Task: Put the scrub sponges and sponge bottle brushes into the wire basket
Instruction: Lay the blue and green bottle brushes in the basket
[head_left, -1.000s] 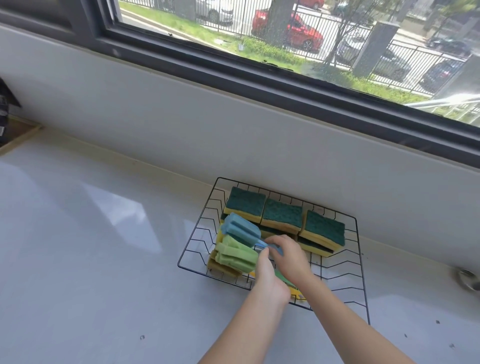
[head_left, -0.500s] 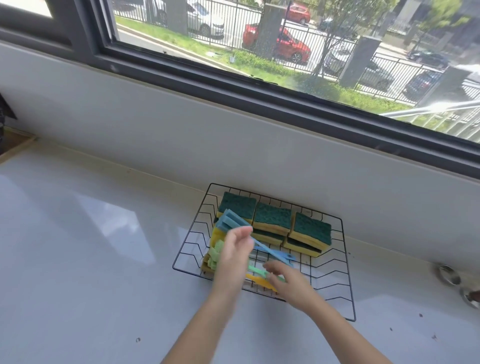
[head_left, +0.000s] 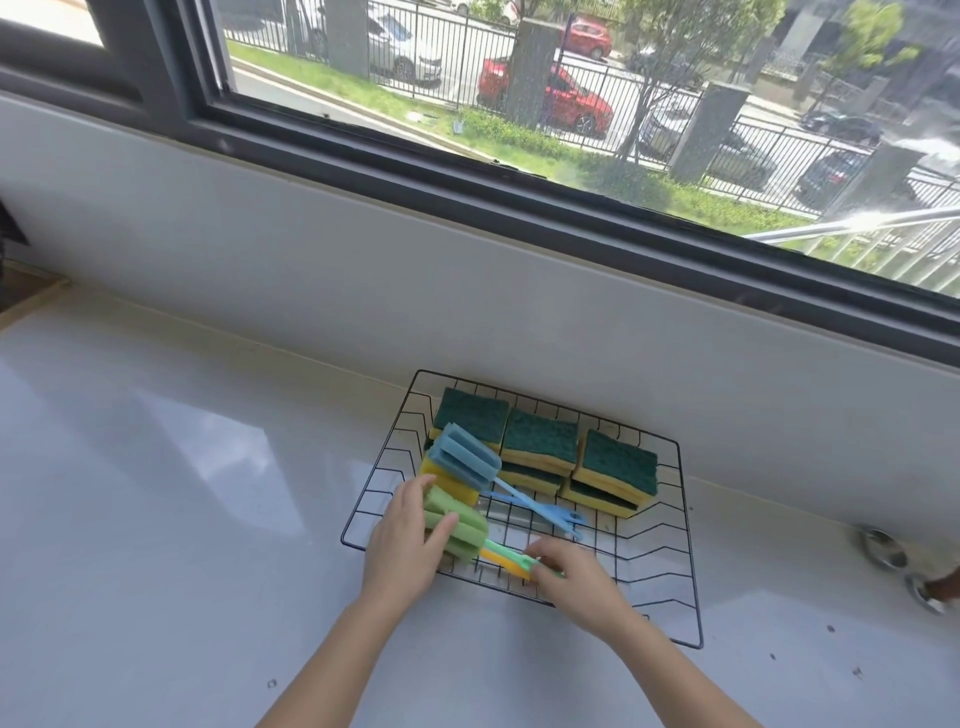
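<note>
A black wire basket (head_left: 688, 540) stands on the white counter below the window. Several yellow scrub sponges with green tops (head_left: 540, 439) are stacked along its far side. A blue sponge bottle brush (head_left: 465, 457) lies on a yellow one (head_left: 447, 475) at the basket's left, its blue handle pointing right. My left hand (head_left: 405, 551) is wrapped around the head of a green sponge brush (head_left: 462, 530) at the basket's front left. My right hand (head_left: 574, 574) holds the green and yellow handle ends at the front rim.
Round metal fittings (head_left: 883, 551) sit on the counter at the far right. The white wall and dark window frame (head_left: 467, 182) rise close behind the basket. A wooden edge (head_left: 31, 301) shows at the far left.
My left hand has moved down from the blue brush to grip the green brush head. My right hand stays on the handle ends. The blue brush now lies free on the pile.
</note>
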